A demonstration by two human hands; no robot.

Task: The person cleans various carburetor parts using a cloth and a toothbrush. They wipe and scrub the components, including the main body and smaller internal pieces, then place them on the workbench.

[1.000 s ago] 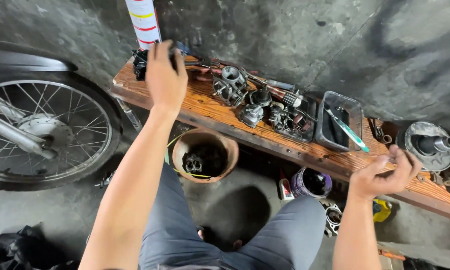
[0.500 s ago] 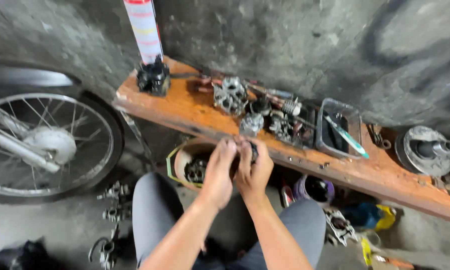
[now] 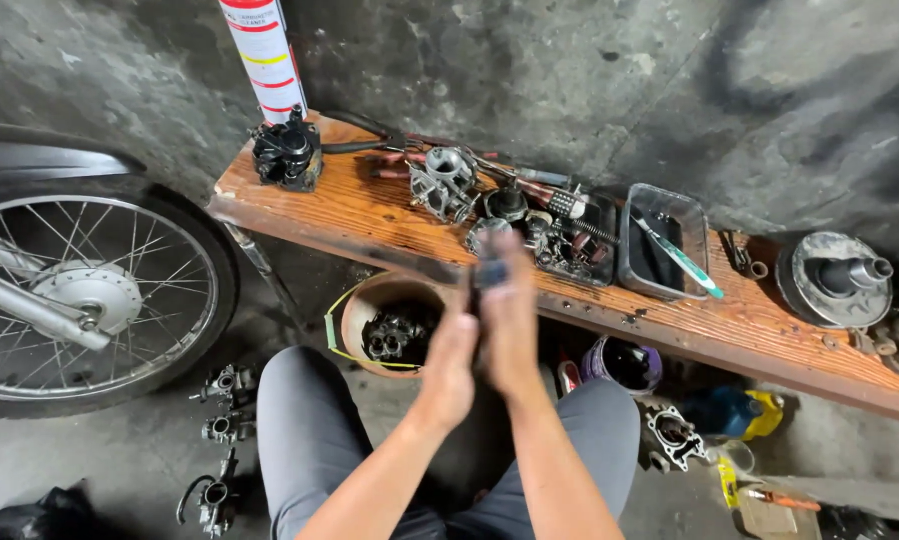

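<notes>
Both hands meet in front of the person, above the knees and just near of the worn orange wooden table [image 3: 350, 215]. The left hand [image 3: 450, 365] and right hand [image 3: 510, 315] press palm to palm around a small dark metal part [image 3: 491, 273], blurred, its top showing between the fingers, which lie pressed together. Below and left sits a round brown pot of engine pieces [image 3: 395, 322]. On the table, a black carburettor [image 3: 287, 153] stands far left, a clear plastic tray [image 3: 664, 240] to the right.

Grey concrete wall [image 3: 570, 70], stained floor [image 3: 120, 470], wooden bench [image 3: 370, 215]
</notes>
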